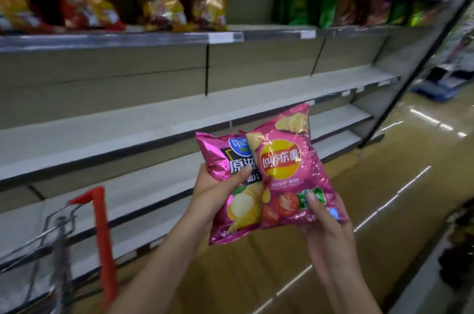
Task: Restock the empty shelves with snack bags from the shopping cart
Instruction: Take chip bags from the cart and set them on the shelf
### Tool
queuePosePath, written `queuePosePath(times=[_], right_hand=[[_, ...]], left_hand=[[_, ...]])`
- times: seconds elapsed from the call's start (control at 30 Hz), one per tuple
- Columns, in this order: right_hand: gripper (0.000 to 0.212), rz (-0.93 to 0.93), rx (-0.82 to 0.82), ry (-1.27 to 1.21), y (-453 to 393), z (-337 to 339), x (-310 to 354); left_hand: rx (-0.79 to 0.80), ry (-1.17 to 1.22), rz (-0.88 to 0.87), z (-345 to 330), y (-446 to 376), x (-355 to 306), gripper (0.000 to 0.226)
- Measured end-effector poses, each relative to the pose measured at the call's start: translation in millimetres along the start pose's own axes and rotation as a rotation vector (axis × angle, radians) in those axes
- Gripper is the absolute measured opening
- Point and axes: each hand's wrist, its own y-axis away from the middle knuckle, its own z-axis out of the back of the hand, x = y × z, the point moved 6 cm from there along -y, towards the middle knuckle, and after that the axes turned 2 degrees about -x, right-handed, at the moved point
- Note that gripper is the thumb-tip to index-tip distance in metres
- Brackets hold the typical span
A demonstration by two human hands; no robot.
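A: What do the hands have?

B: The left hand (218, 185) grips a pink chip bag (230, 185) at its side, thumb across the front. The right hand (325, 221) pinches the bottom of a Lay's bag (287, 172), which overlaps the first. Both are raised in front of the bare white shelves (154, 118), well clear of them.

A: And the shopping cart (100, 224)?

B: Low on the left, with its red handle showing.

A: How should they be placed?

B: I'd set one at a time, upright, label forward, pushed back, like the stocked row of snack bags (164, 14) above. Gripping gently should avoid crushing the chips.
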Motion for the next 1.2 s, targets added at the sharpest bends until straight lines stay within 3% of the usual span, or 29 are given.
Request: queuePosePath(times=[0.13,0.3,0.47,0.53,0.63,0.77,0.97,1.1,1.2], right_hand=[[0.060,0.020,-0.052,0.151,-52.7,56.8,50.7],[0.098,-0.005,-0.006,0.328,-144.1,129.4,114.5],[0.103,0.003,0.026,0.535,-279.6,175.9,185.0],[0.091,0.010,0.013,0.557,-343.4,190.9,218.3],[0.057,0.041,-0.065,0.529,-437.6,222.3,273.5],[0.051,0.043,-0.085,0.524,-541.0,270.8,341.3],[0.053,0.032,-0.163,0.382,-702.2,375.7,437.9],[0.045,0.019,-0.120,0.343,-824.8,431.2,508.4],[0.051,-0.044,-0.016,0.341,-915.2,450.2,556.3]], left_hand=[[0.075,-0.093,-0.011,-85.4,-51.6,16.1,0.062],[0.186,-0.143,0.060,-197.1,-127.3,57.4,0.087],[0.263,-0.121,0.053,-333.6,-235.2,73.9,0.081],[0.290,-0.124,0.023,-390.6,-282.0,71.7,0.079],[0.340,-0.098,0.005,-476.1,-342.1,62.4,0.054],[0.450,-0.111,0.096,-584.2,-408.8,56.0,0.040],[0.588,-0.095,0.288,-746.4,-518.0,81.9,0.048],[0.571,-0.036,0.202,-857.2,-592.7,86.1,0.062],[0.506,0.008,0.136,-923.3,-644.0,78.1,0.076]])
